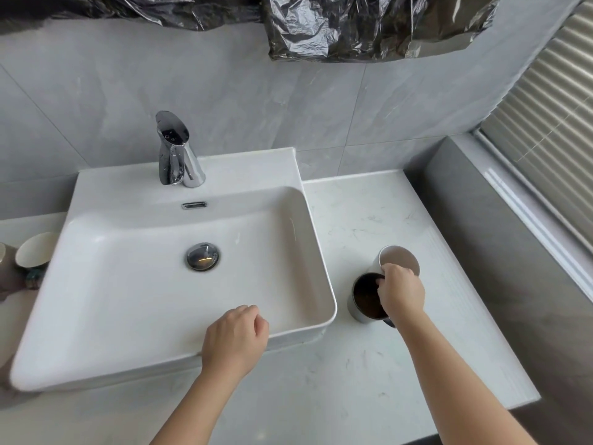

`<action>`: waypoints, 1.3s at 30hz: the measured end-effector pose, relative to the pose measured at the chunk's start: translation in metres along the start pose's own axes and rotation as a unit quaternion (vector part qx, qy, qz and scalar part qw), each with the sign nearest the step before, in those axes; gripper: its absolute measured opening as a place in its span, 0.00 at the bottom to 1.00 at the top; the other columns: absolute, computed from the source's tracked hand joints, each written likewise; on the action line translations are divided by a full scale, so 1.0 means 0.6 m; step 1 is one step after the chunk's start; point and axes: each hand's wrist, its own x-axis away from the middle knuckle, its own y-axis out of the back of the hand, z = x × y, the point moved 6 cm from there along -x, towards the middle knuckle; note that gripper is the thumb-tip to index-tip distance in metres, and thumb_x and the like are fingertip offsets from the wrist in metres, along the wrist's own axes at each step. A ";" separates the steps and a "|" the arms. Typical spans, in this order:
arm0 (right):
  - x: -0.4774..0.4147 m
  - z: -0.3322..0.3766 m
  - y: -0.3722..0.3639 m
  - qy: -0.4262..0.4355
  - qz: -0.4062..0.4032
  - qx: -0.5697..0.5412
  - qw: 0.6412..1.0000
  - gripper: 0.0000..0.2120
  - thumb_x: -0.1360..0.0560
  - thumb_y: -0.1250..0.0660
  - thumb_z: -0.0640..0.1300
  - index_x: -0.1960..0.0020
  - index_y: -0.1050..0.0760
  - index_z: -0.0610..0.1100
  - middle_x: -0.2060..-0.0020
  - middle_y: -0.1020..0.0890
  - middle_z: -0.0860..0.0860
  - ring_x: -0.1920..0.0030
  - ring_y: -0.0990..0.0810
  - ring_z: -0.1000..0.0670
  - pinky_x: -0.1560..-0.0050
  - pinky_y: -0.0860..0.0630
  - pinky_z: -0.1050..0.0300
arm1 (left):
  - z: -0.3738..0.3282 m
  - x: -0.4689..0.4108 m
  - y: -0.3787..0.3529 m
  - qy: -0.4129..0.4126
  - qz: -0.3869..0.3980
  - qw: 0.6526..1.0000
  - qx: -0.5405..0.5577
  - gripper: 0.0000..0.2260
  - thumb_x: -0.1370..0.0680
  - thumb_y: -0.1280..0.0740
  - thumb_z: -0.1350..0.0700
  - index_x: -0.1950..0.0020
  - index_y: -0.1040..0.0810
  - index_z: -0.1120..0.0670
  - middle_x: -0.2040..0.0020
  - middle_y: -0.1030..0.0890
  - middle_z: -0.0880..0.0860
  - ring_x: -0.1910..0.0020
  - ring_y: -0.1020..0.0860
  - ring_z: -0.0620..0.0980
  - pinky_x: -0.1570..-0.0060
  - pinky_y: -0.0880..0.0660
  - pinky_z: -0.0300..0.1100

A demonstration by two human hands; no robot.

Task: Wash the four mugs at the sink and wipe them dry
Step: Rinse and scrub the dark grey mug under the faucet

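Two mugs stand on the counter right of the white sink. The nearer one is a grey mug with a dark inside; behind it stands a white mug. My right hand is on the dark mug, fingers hooked over its rim and into it. My left hand hangs over the sink's front rim, fingers curled, holding nothing. At the far left, beside the basin, stands a cream mug, with the edge of another mug next to it, mostly cut off by the frame.
A chrome faucet stands at the back of the basin, and a chrome drain plug sits in its bottom. The marble counter runs right to a grey ledge under window blinds. Dark plastic sheeting hangs above.
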 end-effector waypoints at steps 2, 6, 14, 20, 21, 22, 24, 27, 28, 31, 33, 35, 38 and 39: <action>-0.011 0.021 -0.004 0.006 0.002 0.002 1.000 0.10 0.22 0.38 0.39 0.62 0.31 0.44 0.70 0.28 0.49 0.61 0.23 0.41 0.66 0.31 0.55 | -0.001 0.001 0.001 0.000 0.000 1.000 0.000 0.15 0.24 0.41 0.56 0.68 0.42 0.52 0.71 0.36 0.50 0.68 0.35 0.53 0.74 0.47 0.42; -0.030 0.061 -0.011 0.021 0.001 0.009 1.000 0.15 0.23 0.38 0.39 0.66 0.37 0.46 0.71 0.30 0.50 0.61 0.25 0.41 0.66 0.33 0.56 | -0.003 0.000 0.001 0.000 0.003 1.000 -0.012 0.16 0.23 0.43 0.55 0.68 0.44 0.52 0.70 0.35 0.50 0.66 0.35 0.52 0.74 0.47 0.40; -0.042 0.104 -0.014 0.053 0.003 0.028 0.998 0.15 0.22 0.37 0.38 0.65 0.36 0.46 0.72 0.32 0.51 0.62 0.27 0.41 0.64 0.32 0.55 | 0.003 -0.001 -0.002 -0.012 -0.012 1.000 -0.001 0.11 0.27 0.46 0.53 0.69 0.41 0.52 0.73 0.38 0.49 0.69 0.35 0.52 0.74 0.48 0.42; -0.025 0.113 0.001 0.092 -0.036 0.013 0.995 0.04 0.23 0.40 0.36 0.56 0.31 0.43 0.55 0.18 0.45 0.59 0.26 0.42 0.59 0.33 0.53 | 0.008 -0.002 -0.007 -0.020 -0.032 0.999 0.018 0.10 0.30 0.52 0.51 0.70 0.42 0.52 0.75 0.41 0.48 0.74 0.38 0.51 0.77 0.52 0.38; -0.021 0.112 0.001 0.106 -0.044 -0.018 0.993 0.05 0.24 0.40 0.35 0.52 0.27 0.42 0.51 0.18 0.45 0.54 0.24 0.42 0.57 0.32 0.52 | 0.008 -0.002 -0.008 -0.020 -0.035 0.999 0.017 0.10 0.30 0.52 0.50 0.70 0.41 0.52 0.75 0.41 0.48 0.74 0.39 0.51 0.77 0.52 0.38; -0.015 0.109 0.001 0.117 -0.053 -0.055 0.990 0.10 0.24 0.39 0.34 0.45 0.24 0.40 0.47 0.19 0.44 0.48 0.23 0.40 0.53 0.29 0.50 | 0.008 -0.002 -0.007 -0.021 -0.038 0.999 0.016 0.10 0.30 0.52 0.50 0.70 0.41 0.52 0.75 0.41 0.48 0.74 0.39 0.50 0.77 0.52 0.38; 0.007 0.095 0.008 0.133 -0.091 -0.130 0.978 0.18 0.26 0.35 0.34 0.36 0.24 0.39 0.41 0.20 0.43 0.41 0.24 0.39 0.43 0.27 0.46 | 0.009 -0.002 -0.008 -0.024 -0.038 0.999 0.013 0.10 0.30 0.51 0.51 0.70 0.41 0.52 0.75 0.40 0.47 0.75 0.39 0.50 0.77 0.52 0.37; 0.056 0.056 0.013 0.124 -0.146 -0.182 0.964 0.18 0.26 0.31 0.37 0.36 0.24 0.41 0.40 0.22 0.45 0.40 0.25 0.42 0.43 0.27 0.49 | 0.009 -0.002 -0.008 -0.025 -0.039 0.999 0.009 0.10 0.30 0.50 0.51 0.71 0.41 0.52 0.75 0.39 0.48 0.75 0.38 0.50 0.77 0.53 0.36; 0.070 0.038 0.008 0.098 -0.140 -0.203 0.964 0.18 0.24 0.31 0.39 0.35 0.25 0.42 0.39 0.23 0.46 0.40 0.25 0.43 0.46 0.26 0.50 | 0.009 -0.003 -0.007 -0.026 -0.040 0.999 0.008 0.10 0.30 0.49 0.51 0.70 0.41 0.51 0.75 0.39 0.48 0.75 0.38 0.50 0.77 0.53 0.36; 0.096 -0.011 -0.030 -0.015 -0.042 -0.281 0.959 0.17 0.21 0.35 0.46 0.33 0.28 0.45 0.37 0.27 0.50 0.47 0.21 0.46 0.53 0.28 0.53 | 0.008 -0.003 -0.008 -0.029 -0.040 0.999 0.009 0.10 0.30 0.49 0.51 0.70 0.41 0.51 0.75 0.38 0.48 0.75 0.38 0.50 0.77 0.52 0.36; 0.102 -0.026 -0.056 -0.056 0.034 -0.345 0.936 0.13 0.20 0.37 0.47 0.36 0.28 0.46 0.42 0.23 0.50 0.52 0.20 0.46 0.56 0.29 0.55 | 0.010 -0.003 -0.010 -0.028 -0.039 0.999 0.008 0.10 0.30 0.50 0.51 0.70 0.40 0.52 0.75 0.37 0.49 0.75 0.37 0.51 0.77 0.51 0.37; 0.106 -0.032 -0.068 -0.075 0.075 -0.405 0.908 0.10 0.19 0.38 0.47 0.39 0.29 0.47 0.48 0.21 0.50 0.59 0.19 0.49 0.62 0.29 0.57 | 0.010 -0.002 -0.010 -0.028 -0.040 0.999 0.004 0.10 0.30 0.50 0.51 0.70 0.40 0.52 0.75 0.37 0.49 0.74 0.37 0.51 0.77 0.51 0.37; 0.098 -0.032 -0.073 -0.058 0.063 -0.383 0.920 0.08 0.20 0.37 0.47 0.41 0.28 0.49 0.47 0.24 0.48 0.59 0.23 0.54 0.60 0.30 0.57 | 0.008 -0.002 -0.008 -0.028 -0.040 0.999 -0.001 0.10 0.29 0.49 0.51 0.70 0.40 0.52 0.75 0.39 0.49 0.74 0.38 0.51 0.77 0.52 0.37; 0.094 -0.030 -0.071 -0.048 0.052 -0.372 0.926 0.08 0.20 0.36 0.47 0.41 0.27 0.50 0.46 0.27 0.48 0.58 0.24 0.55 0.56 0.31 0.57 | 0.007 -0.002 -0.007 -0.027 -0.041 0.999 -0.001 0.10 0.29 0.48 0.52 0.70 0.41 0.52 0.75 0.40 0.49 0.74 0.37 0.52 0.77 0.52 0.37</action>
